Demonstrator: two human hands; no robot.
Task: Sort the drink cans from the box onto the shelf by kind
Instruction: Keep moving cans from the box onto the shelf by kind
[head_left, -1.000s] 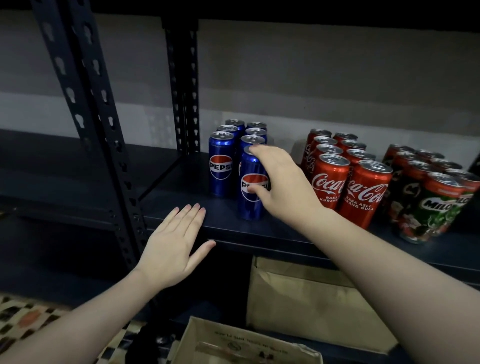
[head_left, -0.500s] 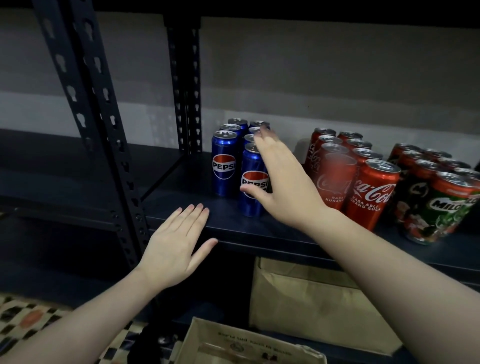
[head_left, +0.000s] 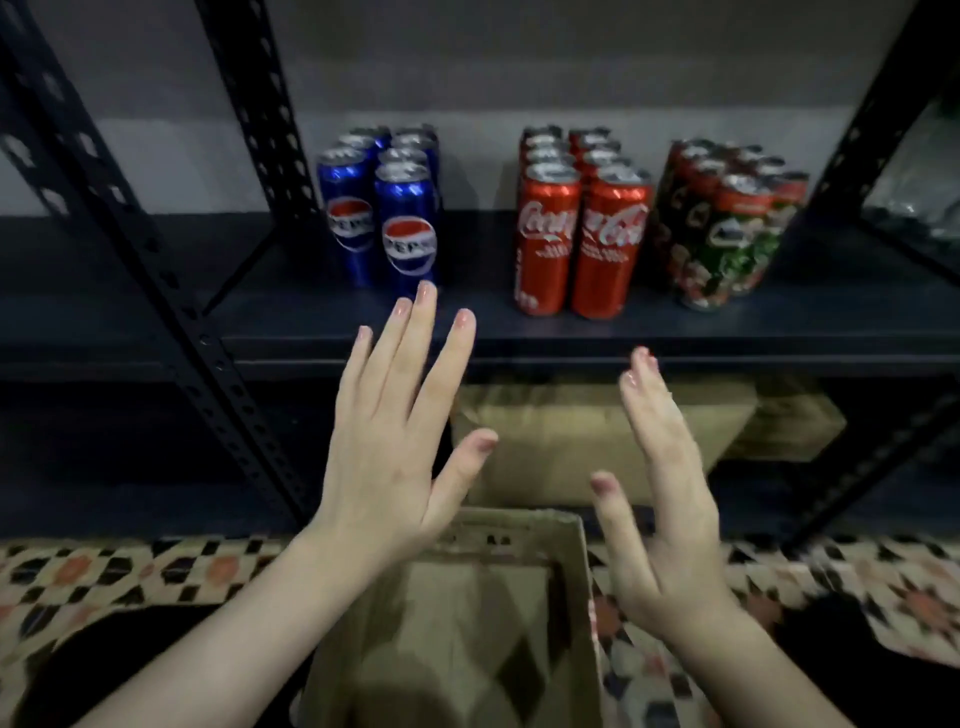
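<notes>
Three groups of cans stand on the dark shelf (head_left: 649, 332): blue Pepsi cans (head_left: 408, 228) at the left, red Coca-Cola cans (head_left: 610, 244) in the middle, green and red Milo cans (head_left: 727, 244) at the right. An open cardboard box (head_left: 519, 613) sits below me on the floor; I see no cans in it. My left hand (head_left: 389, 447) hovers flat with fingers straight, in front of the shelf edge. My right hand (head_left: 670, 499) is held edge-on with straight fingers, above the box's right side. Neither hand touches anything.
A perforated black upright (head_left: 171, 291) slants down at the left, another (head_left: 857, 135) at the right. A brown cardboard box (head_left: 582, 426) lies on the lower shelf. Patterned floor tiles (head_left: 104, 571) spread around the box.
My right hand has let go of the front Pepsi can and drawn back off the shelf. My left hand has lifted from the shelf edge. The view has pulled back and lowered.
</notes>
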